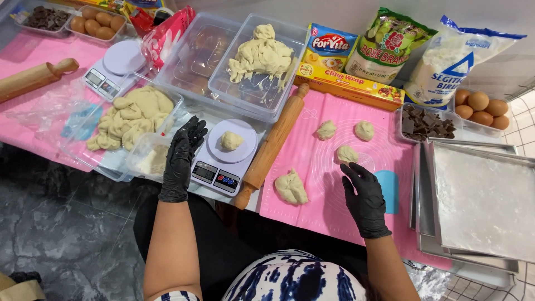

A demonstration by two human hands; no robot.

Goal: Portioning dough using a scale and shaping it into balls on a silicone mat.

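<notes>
Gloved left hand point(181, 159) beside scale point(224, 156) bearing dough ball point(231, 140), gloved right hand point(365, 198) just below dough piece point(346, 154) on pink mat point(334, 184), rolling pin point(271, 146) between, trays point(479, 206) at right.

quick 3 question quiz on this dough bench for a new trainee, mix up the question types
1. True or false: a small pale dough ball sits on the round platform of the white digital kitchen scale.
2. Which black-gloved hand is beside the dough ball nearest the person on the pink silicone mat? A) left hand B) right hand
3. Fill in: the long wooden rolling pin lies between the scale and the ____.

Key
1. True.
2. B; its fingertips reach that rounded dough piece.
3. Pink silicone mat.
</notes>
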